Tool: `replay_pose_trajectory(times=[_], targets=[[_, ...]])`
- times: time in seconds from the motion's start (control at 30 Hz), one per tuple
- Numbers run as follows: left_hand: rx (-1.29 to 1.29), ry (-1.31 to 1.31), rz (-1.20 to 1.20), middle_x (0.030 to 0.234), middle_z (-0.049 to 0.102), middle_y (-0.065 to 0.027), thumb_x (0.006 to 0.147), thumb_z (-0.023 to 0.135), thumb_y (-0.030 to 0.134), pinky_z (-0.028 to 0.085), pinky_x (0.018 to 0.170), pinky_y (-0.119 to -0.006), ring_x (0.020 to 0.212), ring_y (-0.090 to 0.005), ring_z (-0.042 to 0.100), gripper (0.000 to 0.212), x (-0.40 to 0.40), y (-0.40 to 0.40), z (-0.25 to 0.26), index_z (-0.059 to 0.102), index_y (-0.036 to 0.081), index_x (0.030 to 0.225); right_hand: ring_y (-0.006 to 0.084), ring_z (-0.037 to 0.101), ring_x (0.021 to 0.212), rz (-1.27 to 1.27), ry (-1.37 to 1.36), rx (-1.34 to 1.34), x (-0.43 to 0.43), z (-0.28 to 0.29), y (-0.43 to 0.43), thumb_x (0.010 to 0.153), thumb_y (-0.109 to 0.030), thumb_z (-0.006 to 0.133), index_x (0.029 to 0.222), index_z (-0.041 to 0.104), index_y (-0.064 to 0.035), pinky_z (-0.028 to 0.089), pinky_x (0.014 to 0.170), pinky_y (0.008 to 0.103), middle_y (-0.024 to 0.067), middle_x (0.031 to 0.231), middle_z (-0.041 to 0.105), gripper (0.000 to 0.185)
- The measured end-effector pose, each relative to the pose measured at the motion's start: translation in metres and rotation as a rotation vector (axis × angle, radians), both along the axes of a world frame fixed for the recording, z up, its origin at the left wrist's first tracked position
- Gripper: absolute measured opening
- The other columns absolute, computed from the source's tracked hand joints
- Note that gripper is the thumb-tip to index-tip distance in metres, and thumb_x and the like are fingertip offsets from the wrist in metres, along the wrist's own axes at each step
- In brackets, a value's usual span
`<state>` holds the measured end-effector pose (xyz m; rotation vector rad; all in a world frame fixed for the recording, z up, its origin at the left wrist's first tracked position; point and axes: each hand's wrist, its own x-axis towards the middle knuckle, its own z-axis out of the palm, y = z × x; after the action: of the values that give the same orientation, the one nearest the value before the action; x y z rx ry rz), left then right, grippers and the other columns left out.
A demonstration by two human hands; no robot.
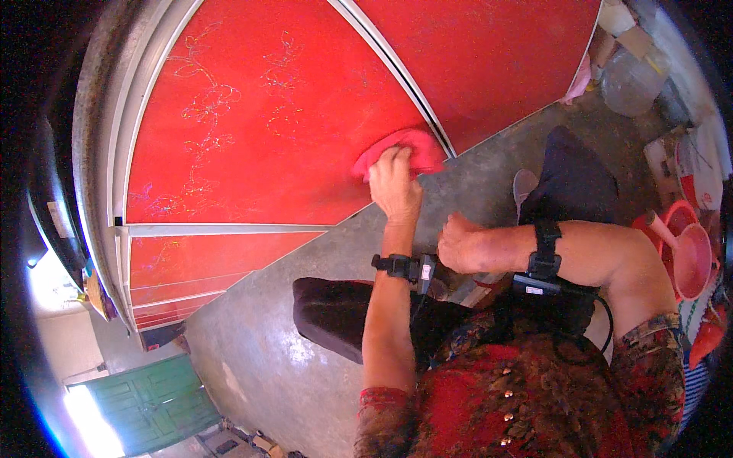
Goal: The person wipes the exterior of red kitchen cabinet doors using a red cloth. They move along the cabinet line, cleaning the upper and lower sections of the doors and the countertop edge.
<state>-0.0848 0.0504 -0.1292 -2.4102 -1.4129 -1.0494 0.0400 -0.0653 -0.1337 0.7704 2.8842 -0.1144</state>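
My left hand point(395, 186) grips a pinkish-red cloth point(418, 146) and presses it against a red cabinet panel point(246, 126), near the panel's lower edge. The cloth's outline is blurred. Thin glittery flower lines run over the panel, which has a pale metal frame strip point(229, 229) along one side. My right hand point(464, 245) is curled into a fist above my lap, apart from the cabinet, and no object shows in it. Both wrists wear black straps with small devices.
Grey concrete floor point(275, 343) lies under the cabinet. On the right stand a pink plastic dipper point(692, 260), red basins point(678, 214) and a clear plastic container point(633, 83). A green door point(149, 403) is at lower left. My knees point(326, 312) stick out towards the cabinet.
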Motion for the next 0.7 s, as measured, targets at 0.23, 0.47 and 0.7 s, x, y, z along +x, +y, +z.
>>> replay_pose_trajectory(times=[0.23,0.47,0.7], targets=[[0.161,-0.726,0.317,0.108,0.057,-0.0127,0.074,0.066,0.000,0.043,0.092,-0.042,0.101,-0.0283,0.054,0.043,-0.069,0.004,-0.053,0.051,0.004,0.113,0.0239,0.067,0.082,-0.038,0.068,-0.041,0.000,0.029,0.001,0.076,-0.018,0.062,0.082,0.072,-0.0108,0.048,0.072,0.0415,0.0067,0.083,0.070,0.013],[0.174,-1.593,0.598,0.112,0.055,-0.0167,0.080,0.062,0.001,0.054,0.078,-0.050,0.096,-0.0293,0.057,0.038,-0.159,0.023,0.000,0.043,0.000,0.114,0.0237,0.066,0.083,-0.061,-0.136,-0.223,-0.007,0.047,0.007,0.079,-0.019,0.060,0.082,0.072,-0.0115,0.046,0.075,0.0420,0.0066,0.084,0.070,0.015],[0.318,-1.274,0.427,0.114,0.054,-0.0146,0.081,0.065,0.003,0.048,0.088,-0.041,0.099,-0.0262,0.055,0.038,-0.135,0.030,0.084,0.046,-0.002,0.114,0.0236,0.066,0.086,0.021,-0.276,-0.236,-0.011,0.047,0.006,0.079,-0.019,0.061,0.087,0.073,-0.0132,0.046,0.073,0.0424,0.0063,0.089,0.070,0.016]])
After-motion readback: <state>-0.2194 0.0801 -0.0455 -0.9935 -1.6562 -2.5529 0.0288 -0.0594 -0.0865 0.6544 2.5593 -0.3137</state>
